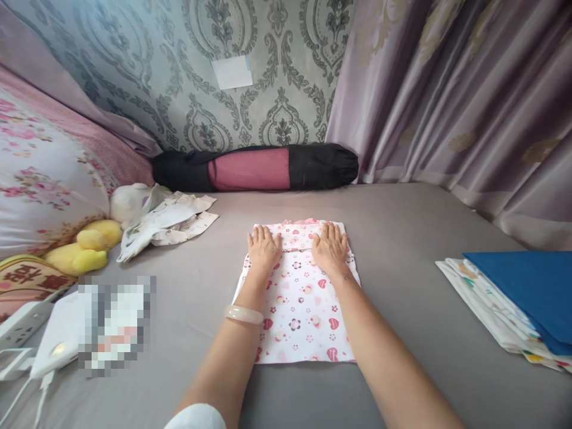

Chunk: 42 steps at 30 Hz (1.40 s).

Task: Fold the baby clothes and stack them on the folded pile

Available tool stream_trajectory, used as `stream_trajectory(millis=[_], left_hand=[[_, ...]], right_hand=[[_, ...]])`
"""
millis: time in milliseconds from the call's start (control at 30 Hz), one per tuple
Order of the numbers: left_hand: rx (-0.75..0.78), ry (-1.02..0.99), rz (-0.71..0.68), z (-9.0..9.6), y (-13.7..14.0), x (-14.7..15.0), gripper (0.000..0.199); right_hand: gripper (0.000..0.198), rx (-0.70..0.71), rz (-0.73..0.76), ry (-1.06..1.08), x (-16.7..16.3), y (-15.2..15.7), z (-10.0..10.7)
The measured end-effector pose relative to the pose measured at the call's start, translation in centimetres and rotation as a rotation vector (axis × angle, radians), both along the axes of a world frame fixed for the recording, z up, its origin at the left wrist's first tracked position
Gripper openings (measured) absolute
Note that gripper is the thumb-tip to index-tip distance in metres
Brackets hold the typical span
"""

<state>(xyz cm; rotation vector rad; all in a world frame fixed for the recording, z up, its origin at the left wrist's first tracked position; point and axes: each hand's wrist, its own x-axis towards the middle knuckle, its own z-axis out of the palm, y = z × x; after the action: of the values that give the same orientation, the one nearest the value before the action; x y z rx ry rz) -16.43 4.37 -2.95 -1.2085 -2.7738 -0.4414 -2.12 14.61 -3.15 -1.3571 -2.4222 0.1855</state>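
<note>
A white cloth printed with pink hearts and small flowers (300,310) lies folded flat on the grey bed sheet (402,238) in front of me. My left hand (263,249) rests palm down on its far left part, fingers spread. My right hand (330,247) presses flat on its far right part, fingers together. Both palms lie on the folded top edge, and neither hand grips anything. A pale bangle (243,314) sits on my left wrist.
A crumpled white printed garment (165,221) lies at the left, beside yellow and white plush toys (87,247). A black and pink roll bag (254,168) lies along the wall. Folded cloths topped by a blue one (522,292) sit at the right. A power strip and cables (27,339) are near left.
</note>
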Motion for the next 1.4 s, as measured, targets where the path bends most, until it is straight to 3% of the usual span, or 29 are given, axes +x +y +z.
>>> stream_trajectory(millis=[167, 300, 500, 667, 767, 900, 1267, 1400], left_hand=[[0.022, -0.019, 0.011, 0.3, 0.0, 0.0, 0.060], [0.078, 0.016, 0.056, 0.4, -0.2, -0.3, 0.061], [0.006, -0.031, 0.044, -0.2, -0.4, -0.9, 0.064], [0.053, 0.017, 0.052, 0.3, -0.3, -0.6, 0.062], [0.094, 0.109, -0.041, 0.7, 0.0, 0.0, 0.060], [-0.001, 0.103, -0.207, 0.3, 0.3, 0.7, 0.057], [-0.005, 0.076, -0.255, 0.0, 0.1, 0.4, 0.056], [-0.061, 0.039, -0.396, 0.3, -1.6, 0.0, 0.063]], right_hand=[[0.054, -0.007, 0.001, 0.008, 0.2, 0.1, 0.4], [0.056, -0.027, -0.081, 0.036, 0.6, 0.7, 0.6], [0.058, -0.036, -0.106, -0.017, 1.1, 1.5, -0.2], [0.057, -0.045, -0.096, -0.036, 1.1, 1.4, 0.5], [0.055, -0.021, 0.009, -0.045, 0.8, 1.1, 1.1], [0.054, 0.016, 0.182, -0.082, 0.3, 0.4, 1.0], [0.054, 0.006, 0.217, -0.111, 0.4, 0.2, 1.0], [0.057, -0.048, 0.312, -0.169, 1.9, -1.0, 1.6]])
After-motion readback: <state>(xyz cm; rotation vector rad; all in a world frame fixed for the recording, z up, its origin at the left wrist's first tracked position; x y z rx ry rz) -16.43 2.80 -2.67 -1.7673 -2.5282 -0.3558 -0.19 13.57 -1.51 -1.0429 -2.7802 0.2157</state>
